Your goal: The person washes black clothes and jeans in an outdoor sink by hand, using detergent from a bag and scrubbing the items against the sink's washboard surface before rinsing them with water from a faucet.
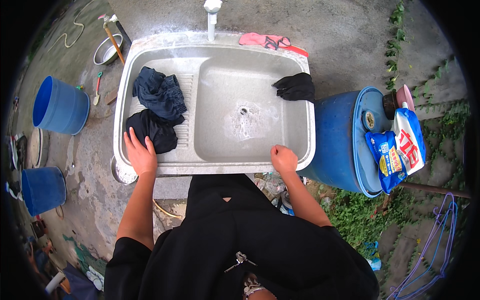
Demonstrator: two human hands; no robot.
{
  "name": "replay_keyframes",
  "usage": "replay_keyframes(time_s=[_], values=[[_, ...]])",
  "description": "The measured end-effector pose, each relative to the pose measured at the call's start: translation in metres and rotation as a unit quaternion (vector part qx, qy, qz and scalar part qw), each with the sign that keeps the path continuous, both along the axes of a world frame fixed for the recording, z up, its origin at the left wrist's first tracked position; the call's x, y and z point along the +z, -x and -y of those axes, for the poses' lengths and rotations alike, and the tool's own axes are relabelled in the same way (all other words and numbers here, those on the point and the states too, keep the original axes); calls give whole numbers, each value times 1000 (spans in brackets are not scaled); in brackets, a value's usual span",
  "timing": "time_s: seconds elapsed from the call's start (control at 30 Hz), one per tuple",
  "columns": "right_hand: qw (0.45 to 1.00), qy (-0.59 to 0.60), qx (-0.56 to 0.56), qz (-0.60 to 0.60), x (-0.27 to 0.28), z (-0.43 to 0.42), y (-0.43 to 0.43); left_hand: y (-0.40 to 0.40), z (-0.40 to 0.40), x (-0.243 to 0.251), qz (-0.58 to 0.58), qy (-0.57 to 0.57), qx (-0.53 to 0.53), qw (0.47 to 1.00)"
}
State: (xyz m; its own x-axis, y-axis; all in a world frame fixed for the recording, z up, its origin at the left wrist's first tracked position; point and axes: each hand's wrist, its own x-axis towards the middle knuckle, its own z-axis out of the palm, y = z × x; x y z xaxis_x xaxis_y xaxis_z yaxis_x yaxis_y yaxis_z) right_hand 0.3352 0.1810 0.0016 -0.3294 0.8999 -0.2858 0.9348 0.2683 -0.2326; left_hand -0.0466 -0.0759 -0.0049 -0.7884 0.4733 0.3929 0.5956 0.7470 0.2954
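Note:
My left hand [141, 156] lies with fingers spread on the near edge of a black garment [155, 133], over the sink's left front corner. Above that garment, and touching it, a crumpled dark blue garment with a gathered waistband [160, 92] rests on the ribbed washboard [183, 140] of the stone-like laundry sink [240, 167]. My right hand [284, 159] is curled closed at the front rim toward the right, with nothing visible in it. The basin [221, 112] holds no standing water, and whitish foam [245, 125] surrounds its drain. A black cloth [294, 87] hangs over the right rim.
A white tap [212, 20] rises behind the sink, and a pink cloth [257, 39] lies on the back ledge. To the right, a blue drum [337, 138] carries detergent bags [408, 142]. Blue buckets [62, 105] and a metal basin [107, 50] are on the left ground.

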Motion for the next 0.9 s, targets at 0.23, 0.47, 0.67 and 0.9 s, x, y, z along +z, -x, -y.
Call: replay_keyframes(time_s=[0.23,0.47,0.67,0.9], values=[[1000,5,-1,6,4,1,1,0,-1,0,-8,-6,-1,1000],[1000,9,-4,-1,2,-1,2,0,-1,1,-6,-8,-1,1000],[996,65,43,51,-23,-19,-2,-2,1,3,6,-2,7,1000],[926,98,124,-342,39,-96,131,-5,-4,7,6,2,13,1000]])
